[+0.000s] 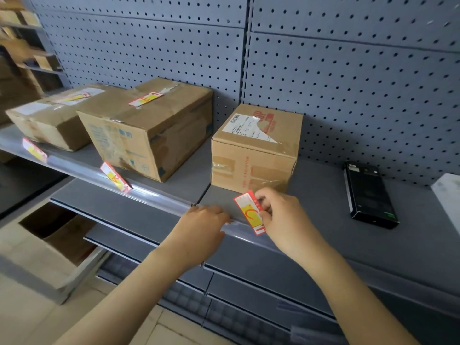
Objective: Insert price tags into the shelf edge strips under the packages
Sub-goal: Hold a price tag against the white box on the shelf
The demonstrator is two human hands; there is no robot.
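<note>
Price tag point(250, 212), red and yellow, is pinched at its right edge by the right hand point(281, 217), lower end meeting the clear edge strip point(154, 195) at the shelf point(323, 202) front, just near the small cardboard box point(254, 150). Left hand point(201, 230) rests on the strip, fingers pressed against it, gripping nothing visible. Two tags sit in the strip farther left.

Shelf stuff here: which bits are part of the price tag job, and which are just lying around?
Part of the job:
- price tag pinched in the right hand
- left hand on the clear edge strip
- three cardboard boxes
- two tags already in the strip

Just lying about:
- black handheld device
- open carton on the floor
- white object at far right
</note>
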